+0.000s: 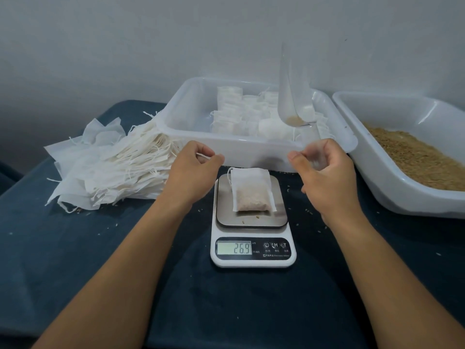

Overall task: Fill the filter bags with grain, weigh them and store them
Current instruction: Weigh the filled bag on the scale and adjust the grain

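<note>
Filter bag (252,190) lies flat on scale (252,217), untouched so the reading (26.9) settles. Left hand (192,172) hovers loosely curled, apparently empty. Right hand (324,167) grips a clear scoop (292,96) upright, retaining leftover grain.

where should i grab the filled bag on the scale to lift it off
Pinch the filled bag by its flat, empty top edge near the drawstring, coming from above on the far side. It lies flat on the scale with the grain settled in the lower half, so the top strip is probably the thinnest and easiest to pinch, and lifting there should keep the grain below the opening.
</note>
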Tool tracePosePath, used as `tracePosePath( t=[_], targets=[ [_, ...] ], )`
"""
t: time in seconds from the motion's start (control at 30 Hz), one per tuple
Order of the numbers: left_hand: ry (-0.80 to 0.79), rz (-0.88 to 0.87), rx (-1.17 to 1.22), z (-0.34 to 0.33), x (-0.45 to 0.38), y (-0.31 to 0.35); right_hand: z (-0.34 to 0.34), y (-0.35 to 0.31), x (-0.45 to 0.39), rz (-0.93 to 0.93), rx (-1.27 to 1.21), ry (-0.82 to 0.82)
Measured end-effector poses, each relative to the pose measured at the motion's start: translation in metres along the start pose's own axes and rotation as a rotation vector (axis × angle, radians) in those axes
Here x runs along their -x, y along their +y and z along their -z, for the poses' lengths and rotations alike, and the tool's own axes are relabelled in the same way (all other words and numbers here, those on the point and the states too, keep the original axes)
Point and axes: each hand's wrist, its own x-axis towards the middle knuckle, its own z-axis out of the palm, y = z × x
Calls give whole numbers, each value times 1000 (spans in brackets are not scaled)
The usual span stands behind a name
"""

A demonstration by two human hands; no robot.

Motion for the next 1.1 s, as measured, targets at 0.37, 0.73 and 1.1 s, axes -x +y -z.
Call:
tracePosePath(
  t=[0.37, 0.73, 1.1],
  targets=[
    [-181, -107, -225, -4, 16, 3, 6, 0, -3, -12, 127, -102],
    [-207, -343, -16, -5, 25, 14, 5, -16, -24, 48, 45, -490],
    [-160, -380, 91, -4, 28, 17, 5, -34, -45, 74, 114, -597]
  ],
)
